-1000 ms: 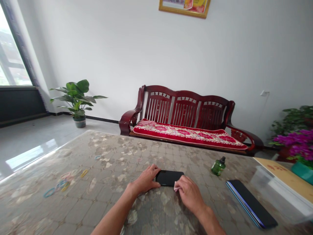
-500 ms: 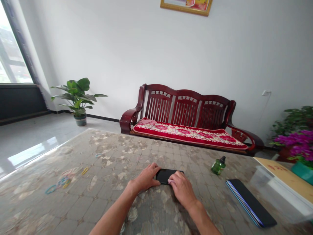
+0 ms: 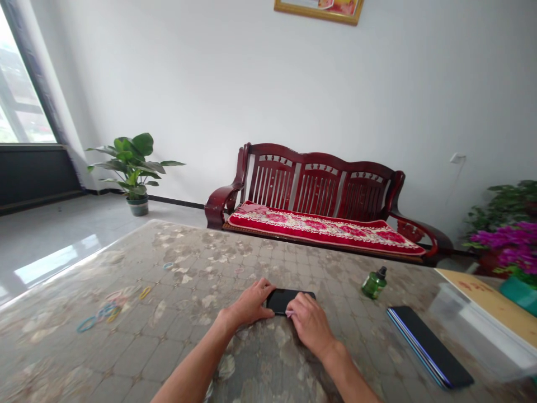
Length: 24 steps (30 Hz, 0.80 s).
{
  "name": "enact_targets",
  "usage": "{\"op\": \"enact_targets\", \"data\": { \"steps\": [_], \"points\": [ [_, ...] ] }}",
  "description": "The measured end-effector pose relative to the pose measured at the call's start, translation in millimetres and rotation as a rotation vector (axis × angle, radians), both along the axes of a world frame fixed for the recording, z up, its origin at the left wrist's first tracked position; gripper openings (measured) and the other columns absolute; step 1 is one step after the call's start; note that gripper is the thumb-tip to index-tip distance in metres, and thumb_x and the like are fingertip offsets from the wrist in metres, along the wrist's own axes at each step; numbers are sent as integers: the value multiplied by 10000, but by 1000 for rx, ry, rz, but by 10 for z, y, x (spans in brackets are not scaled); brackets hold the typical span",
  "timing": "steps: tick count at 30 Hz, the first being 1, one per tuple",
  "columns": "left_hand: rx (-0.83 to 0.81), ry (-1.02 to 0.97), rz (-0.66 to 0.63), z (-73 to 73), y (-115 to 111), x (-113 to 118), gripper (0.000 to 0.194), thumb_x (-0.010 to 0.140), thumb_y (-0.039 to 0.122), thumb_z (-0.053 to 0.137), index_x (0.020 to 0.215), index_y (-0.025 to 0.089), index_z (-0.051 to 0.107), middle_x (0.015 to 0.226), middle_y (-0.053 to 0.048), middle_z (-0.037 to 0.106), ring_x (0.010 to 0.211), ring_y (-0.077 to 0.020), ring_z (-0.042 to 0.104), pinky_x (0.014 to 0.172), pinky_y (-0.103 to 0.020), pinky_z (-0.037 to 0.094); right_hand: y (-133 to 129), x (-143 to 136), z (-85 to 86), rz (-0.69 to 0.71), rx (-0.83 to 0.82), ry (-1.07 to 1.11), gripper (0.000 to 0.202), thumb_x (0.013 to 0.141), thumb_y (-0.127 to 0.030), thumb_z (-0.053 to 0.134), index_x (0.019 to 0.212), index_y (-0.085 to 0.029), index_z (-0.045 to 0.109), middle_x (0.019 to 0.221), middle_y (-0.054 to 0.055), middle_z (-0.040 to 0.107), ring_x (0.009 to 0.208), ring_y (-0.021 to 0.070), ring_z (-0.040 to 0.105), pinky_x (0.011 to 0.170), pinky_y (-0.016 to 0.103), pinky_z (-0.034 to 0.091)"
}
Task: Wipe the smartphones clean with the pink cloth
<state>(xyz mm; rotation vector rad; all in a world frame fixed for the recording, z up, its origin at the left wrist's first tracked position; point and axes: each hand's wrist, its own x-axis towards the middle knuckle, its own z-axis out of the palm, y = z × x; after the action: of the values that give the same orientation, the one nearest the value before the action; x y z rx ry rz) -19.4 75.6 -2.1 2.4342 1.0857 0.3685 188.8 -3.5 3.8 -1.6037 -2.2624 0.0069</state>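
A black smartphone point(image 3: 282, 302) lies flat on the table, its glossy dark face up. My left hand point(image 3: 253, 302) grips its left end, thumb at the near edge and fingers at the far edge. Over the right part of the phone, my right hand point(image 3: 308, 319) is closed in a pinch. A small pale pink piece point(image 3: 290, 313) pokes out from its fingertips at the phone's near edge; whether it is cloth or something else I cannot tell. The right hand covers part of the phone's right end.
Right of my hands stand a green bottle point(image 3: 373, 284), a dark, long flat object point(image 3: 430, 346) and a clear plastic box point(image 3: 470, 330). Coloured elastic bands point(image 3: 107, 310) lie at left on the patterned table cover point(image 3: 168, 347). A red wooden bench point(image 3: 319, 184) stands beyond.
My right hand has shifted slightly left and toward me along the phone, with the pink piece in its fingertips. The left hand and the phone stay in place.
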Motion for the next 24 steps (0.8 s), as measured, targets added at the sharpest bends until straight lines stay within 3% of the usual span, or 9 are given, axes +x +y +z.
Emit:
{"op": "enact_targets", "data": {
  "steps": [3, 11, 13, 20, 24],
  "points": [
    [-8, -3, 2, 6, -3, -1, 561, 708, 237, 692, 1252, 244, 556, 1225, -67, 532, 1122, -252, 548, 974, -305, 436, 15, -10, 22, 23, -14, -24, 156, 888, -104, 535, 857, -233, 618, 930, 10, 609, 931, 171, 551, 812, 264, 393],
    [-13, 16, 11, 10, 2, 4, 559, 699, 252, 716, 1237, 234, 568, 1240, -83, 519, 1126, -270, 549, 971, -319, 442, -107, 502, 26, -39, -72, -21, 218, 876, -78, 470, 868, -234, 622, 925, 18, 604, 914, 174, 558, 811, 279, 389],
    [-4, 15, 16, -9, 9, 6, 554, 699, 249, 715, 1234, 237, 567, 1231, -79, 522, 1122, -267, 550, 967, -317, 442, -93, 416, 25, -33, -59, -32, 207, 880, -82, 478, 870, -232, 620, 924, 20, 601, 916, 178, 550, 816, 280, 384],
    [21, -38, -9, -46, 10, 9, 506, 748, 316, 704, 1226, 218, 569, 1195, -78, 539, 1097, -256, 556, 953, -314, 451, 70, -279, 16, 60, -16, -92, 159, 885, -102, 511, 873, -229, 604, 952, 19, 599, 940, 180, 528, 814, 277, 376],
    [16, -28, -11, -13, -4, 8, 519, 744, 310, 705, 1233, 205, 567, 1190, -88, 540, 1101, -262, 557, 953, -315, 453, 69, -220, 20, 43, -21, -67, 159, 877, -105, 518, 870, -236, 607, 945, 14, 595, 943, 179, 532, 817, 272, 383]
  ]
}}
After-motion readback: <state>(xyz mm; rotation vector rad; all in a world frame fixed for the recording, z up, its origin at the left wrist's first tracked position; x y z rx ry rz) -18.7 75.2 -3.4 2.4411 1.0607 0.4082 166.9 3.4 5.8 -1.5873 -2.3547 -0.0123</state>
